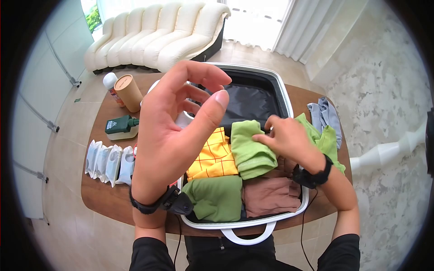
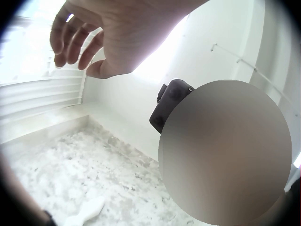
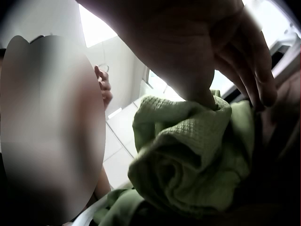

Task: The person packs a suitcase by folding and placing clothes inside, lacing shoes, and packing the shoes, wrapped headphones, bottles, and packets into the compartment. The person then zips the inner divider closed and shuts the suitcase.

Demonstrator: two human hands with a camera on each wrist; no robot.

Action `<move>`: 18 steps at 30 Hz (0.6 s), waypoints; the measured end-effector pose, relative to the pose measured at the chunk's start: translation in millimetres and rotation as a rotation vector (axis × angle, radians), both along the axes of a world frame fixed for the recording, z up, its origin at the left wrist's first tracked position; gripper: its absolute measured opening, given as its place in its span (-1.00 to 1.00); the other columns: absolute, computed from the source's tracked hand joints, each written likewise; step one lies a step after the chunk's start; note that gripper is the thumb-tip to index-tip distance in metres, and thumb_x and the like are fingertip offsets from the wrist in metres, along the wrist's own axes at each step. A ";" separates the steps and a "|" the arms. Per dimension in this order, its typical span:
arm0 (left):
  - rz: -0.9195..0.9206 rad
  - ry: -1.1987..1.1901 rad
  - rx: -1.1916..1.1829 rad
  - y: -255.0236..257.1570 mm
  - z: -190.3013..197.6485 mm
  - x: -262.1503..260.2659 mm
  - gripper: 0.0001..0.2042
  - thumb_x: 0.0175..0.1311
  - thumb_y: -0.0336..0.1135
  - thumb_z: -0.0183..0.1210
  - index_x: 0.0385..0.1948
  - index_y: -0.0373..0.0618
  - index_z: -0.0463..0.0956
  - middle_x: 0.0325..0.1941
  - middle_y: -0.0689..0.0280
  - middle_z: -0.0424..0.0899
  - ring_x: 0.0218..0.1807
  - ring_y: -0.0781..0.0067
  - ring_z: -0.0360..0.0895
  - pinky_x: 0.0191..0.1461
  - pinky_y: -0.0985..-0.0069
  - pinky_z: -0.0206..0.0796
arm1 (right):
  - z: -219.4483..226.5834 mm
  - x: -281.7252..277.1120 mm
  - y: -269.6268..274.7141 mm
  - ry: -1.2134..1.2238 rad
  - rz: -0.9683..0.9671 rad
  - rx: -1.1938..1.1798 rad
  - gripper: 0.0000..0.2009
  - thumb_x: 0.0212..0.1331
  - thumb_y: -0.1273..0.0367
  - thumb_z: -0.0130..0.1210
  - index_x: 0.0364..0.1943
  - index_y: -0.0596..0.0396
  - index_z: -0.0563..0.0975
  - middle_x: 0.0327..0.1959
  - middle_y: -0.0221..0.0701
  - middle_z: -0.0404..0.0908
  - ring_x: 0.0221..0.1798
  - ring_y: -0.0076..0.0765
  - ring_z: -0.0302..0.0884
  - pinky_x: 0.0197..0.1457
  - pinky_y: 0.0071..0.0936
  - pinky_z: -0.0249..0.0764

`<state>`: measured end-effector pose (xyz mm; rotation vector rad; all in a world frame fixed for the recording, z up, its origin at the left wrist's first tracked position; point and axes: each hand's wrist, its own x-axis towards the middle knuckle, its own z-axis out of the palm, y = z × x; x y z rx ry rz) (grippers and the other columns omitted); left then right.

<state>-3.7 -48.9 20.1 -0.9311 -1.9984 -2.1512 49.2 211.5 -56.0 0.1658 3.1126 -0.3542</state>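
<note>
My left hand [image 1: 167,131] is raised in front of the suitcase [image 1: 271,217], its fingers loosely curved and holding nothing. In the head view it covers part of the table and the suitcase's left side. My right hand [image 1: 289,137] is over a folded light green garment [image 1: 253,151] in the suitcase. In the right wrist view the thumb touches the top of the rolled green cloth [image 3: 188,141], while the other fingers reach down along its far side. Around it lie a yellow checked garment [image 1: 210,158], a dark green one [image 1: 214,196] and a brownish pink one [image 1: 271,196].
On the wooden table [image 1: 101,198], left of the suitcase, are several small packs [image 1: 106,162], a dark green bottle [image 1: 121,126], a cardboard tube [image 1: 128,92] and a white-capped can [image 1: 110,83]. More green [image 1: 332,140] and grey-blue clothing [image 1: 323,113] lies at right. A sofa [image 1: 156,34] stands behind.
</note>
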 end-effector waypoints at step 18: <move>-0.010 0.040 -0.070 -3.1 -1.7 -3.5 -0.79 0.36 -0.36 0.28 -0.06 -0.24 0.58 -0.04 0.33 0.66 -0.13 0.63 0.51 0.02 0.59 0.37 | -30.2 13.2 -7.4 0.098 0.753 -0.031 -0.46 0.21 0.53 0.20 0.34 0.14 0.47 0.29 -0.10 0.50 0.27 0.03 0.55 0.32 -0.16 0.52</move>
